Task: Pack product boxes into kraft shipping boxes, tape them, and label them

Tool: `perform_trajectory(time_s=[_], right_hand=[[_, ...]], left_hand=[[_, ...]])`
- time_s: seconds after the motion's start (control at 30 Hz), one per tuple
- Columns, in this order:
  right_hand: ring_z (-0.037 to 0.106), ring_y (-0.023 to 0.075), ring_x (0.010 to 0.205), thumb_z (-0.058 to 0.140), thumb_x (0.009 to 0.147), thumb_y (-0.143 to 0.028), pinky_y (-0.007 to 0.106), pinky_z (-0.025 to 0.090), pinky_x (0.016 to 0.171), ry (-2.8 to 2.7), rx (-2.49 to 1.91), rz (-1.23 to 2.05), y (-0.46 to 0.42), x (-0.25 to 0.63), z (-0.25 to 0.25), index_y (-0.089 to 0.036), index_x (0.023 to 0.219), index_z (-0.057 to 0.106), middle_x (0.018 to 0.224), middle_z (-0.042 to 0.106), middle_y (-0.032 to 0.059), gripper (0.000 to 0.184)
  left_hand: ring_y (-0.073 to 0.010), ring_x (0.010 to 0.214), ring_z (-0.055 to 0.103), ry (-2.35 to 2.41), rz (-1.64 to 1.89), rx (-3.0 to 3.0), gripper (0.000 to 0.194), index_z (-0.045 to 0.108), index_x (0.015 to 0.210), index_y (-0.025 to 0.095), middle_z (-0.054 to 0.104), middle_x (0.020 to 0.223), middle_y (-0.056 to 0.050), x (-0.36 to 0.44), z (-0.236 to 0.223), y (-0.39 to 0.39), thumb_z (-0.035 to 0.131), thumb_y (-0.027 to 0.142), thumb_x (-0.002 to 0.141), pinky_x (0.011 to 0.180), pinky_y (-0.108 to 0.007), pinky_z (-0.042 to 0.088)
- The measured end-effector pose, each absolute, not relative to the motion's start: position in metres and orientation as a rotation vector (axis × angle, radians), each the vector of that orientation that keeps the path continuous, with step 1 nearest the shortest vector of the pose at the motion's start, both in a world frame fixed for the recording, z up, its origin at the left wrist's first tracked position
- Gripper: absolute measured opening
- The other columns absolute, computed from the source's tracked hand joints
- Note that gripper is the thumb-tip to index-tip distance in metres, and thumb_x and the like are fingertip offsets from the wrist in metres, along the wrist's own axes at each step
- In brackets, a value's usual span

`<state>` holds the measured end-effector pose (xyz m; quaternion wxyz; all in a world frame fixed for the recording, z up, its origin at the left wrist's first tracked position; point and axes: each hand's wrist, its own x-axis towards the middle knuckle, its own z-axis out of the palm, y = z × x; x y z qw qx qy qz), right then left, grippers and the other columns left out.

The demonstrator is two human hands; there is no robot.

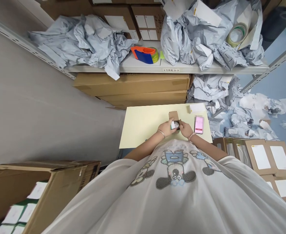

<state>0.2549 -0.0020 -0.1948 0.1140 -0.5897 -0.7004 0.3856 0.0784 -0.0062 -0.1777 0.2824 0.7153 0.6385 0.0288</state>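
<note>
A small brown cardboard box (174, 115) stands at the yellow tabletop's front middle, its flap raised at the back. My left hand (166, 128) is closed on its left side, the thumb by a small white piece with a green edge (173, 125). Beside that piece, within the box's opening, shows something round and shiny (177, 124), too small to name. My right hand (186, 129) grips the box's right edge with bent fingers. The box's lower part is partly hidden by both hands.
A phone (199, 124) and a white box (197, 108) lie on the table (143, 120)'s right side. Behind, a shelf (143, 69) carries grey mailing bags (89, 39) and an orange-blue tape dispenser (145, 54). An open carton (60, 185) of white-and-green boxes stands at lower left.
</note>
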Motion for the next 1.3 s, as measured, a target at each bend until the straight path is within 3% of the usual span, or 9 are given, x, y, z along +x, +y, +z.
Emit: perform_trajectory(time_s=[0.1,0.2,0.4,0.6,0.73,0.87,1.07,1.2,1.3], right_hand=[[0.072,0.0244,0.096,0.034,0.104,-0.030,0.038,0.055,0.092,-1.759,-1.794,1.312,-0.005,0.259,-0.200,-0.014,0.143,0.052,0.116,0.074,0.0134,0.046],[0.070,0.0236,0.100,0.046,0.099,-0.028,0.041,0.054,0.097,-1.692,-1.801,1.180,-0.008,0.262,-0.199,-0.012,0.155,0.038,0.137,0.062,0.0193,0.058],[0.042,0.0326,0.139,0.048,0.093,-0.015,0.046,0.041,0.114,-2.234,-1.657,0.771,-0.008,0.254,-0.176,-0.016,0.111,0.076,0.152,0.047,0.0167,0.033],[0.046,0.0354,0.130,0.062,0.091,-0.034,0.046,0.046,0.106,-2.321,-1.864,0.687,-0.010,0.233,-0.161,-0.011,0.121,0.071,0.141,0.052,0.0219,0.039],[0.046,0.0381,0.128,0.069,0.086,-0.036,0.053,0.045,0.106,-2.317,-2.061,0.710,0.000,0.224,-0.154,-0.012,0.122,0.072,0.135,0.053,0.0233,0.044],[0.040,0.0423,0.135,0.071,0.081,-0.028,0.066,0.034,0.112,-2.366,-2.166,0.787,0.011,0.222,-0.151,-0.011,0.130,0.069,0.141,0.049,0.0265,0.052],[0.031,0.0452,0.145,0.074,0.070,-0.034,0.063,0.022,0.121,-2.375,-1.908,0.623,0.006,0.239,-0.146,-0.009,0.112,0.075,0.147,0.048,0.0245,0.049],[0.049,0.0403,0.128,0.075,0.065,-0.037,0.055,0.040,0.113,-2.172,-1.525,0.591,0.010,0.264,-0.127,-0.012,0.096,0.072,0.131,0.058,0.0221,0.040],[0.061,0.0289,0.103,0.075,0.068,-0.040,0.043,0.054,0.092,-1.832,-1.232,0.760,0.024,0.288,-0.110,-0.016,0.105,0.066,0.109,0.064,0.0136,0.045]], left_hand=[[-0.0330,0.098,0.073,1.758,0.088,1.891,0.067,0.042,0.156,0.016,0.077,0.106,-0.014,0.072,-0.176,-0.007,0.054,0.037,0.094,0.082,-0.037,0.052],[-0.0290,0.091,0.073,1.742,0.190,1.851,0.064,0.039,0.158,0.015,0.077,0.096,-0.010,0.063,-0.178,-0.012,0.043,0.023,0.094,0.080,-0.034,0.052],[-0.0261,0.091,0.073,1.630,0.234,1.839,0.068,0.045,0.157,0.023,0.076,0.096,-0.006,0.052,-0.187,-0.015,0.040,0.014,0.090,0.085,-0.034,0.054],[-0.0354,0.131,0.059,1.506,0.285,1.913,0.091,0.037,0.158,0.015,0.055,0.147,-0.019,0.061,-0.195,-0.014,0.073,0.025,0.075,0.105,-0.042,0.051],[-0.0354,0.140,0.049,1.458,0.415,1.912,0.101,0.037,0.156,0.016,0.052,0.145,-0.018,0.071,-0.207,-0.014,0.084,0.024,0.066,0.116,-0.047,0.044],[-0.0339,0.142,0.049,1.402,0.502,1.891,0.096,0.038,0.154,0.016,0.050,0.149,-0.020,0.078,-0.219,-0.011,0.082,0.018,0.069,0.118,-0.048,0.043],[-0.0352,0.134,0.057,1.411,0.552,1.891,0.094,0.043,0.148,0.019,0.059,0.145,-0.016,0.076,-0.222,-0.010,0.088,0.027,0.066,0.113,-0.049,0.047],[-0.0376,0.129,0.060,1.501,0.601,1.824,0.096,0.047,0.147,0.020,0.062,0.141,-0.017,0.068,-0.223,-0.008,0.091,0.037,0.064,0.109,-0.048,0.049],[-0.0365,0.130,0.060,1.523,0.657,1.742,0.100,0.046,0.148,0.020,0.062,0.142,-0.016,0.053,-0.226,-0.003,0.093,0.038,0.061,0.110,-0.047,0.049]])
